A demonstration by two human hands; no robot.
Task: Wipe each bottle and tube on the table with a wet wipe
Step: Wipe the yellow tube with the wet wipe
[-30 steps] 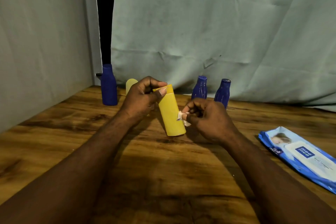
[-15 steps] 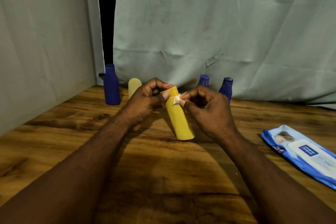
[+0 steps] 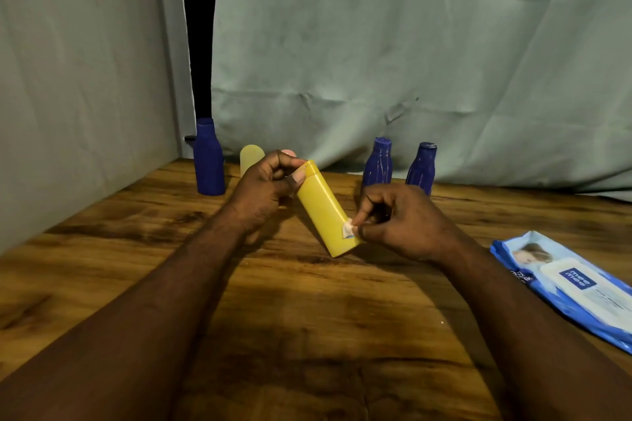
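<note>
While our left hand (image 3: 263,188) grips the yellow bottle (image 3: 323,212) by its capped top, fingers curled round it, the bottle leans with its top to the left and its base low over the counter (image 3: 307,318). We cannot tell whether the base touches the wood. Our right hand (image 3: 407,219) pinches a small wad of wet wipe (image 3: 348,228) between thumb and fingers and presses it against the bottle's lower side. Behind our left hand stands a pale yellow container (image 3: 251,157), partly hidden, with a tall blue bottle (image 3: 208,161) just to its left. A second blue bottle (image 3: 378,162) and a third blue bottle (image 3: 422,164) stand side by side behind our right hand. A pack of wipes (image 3: 574,287) lies flat at the counter's right.
</note>
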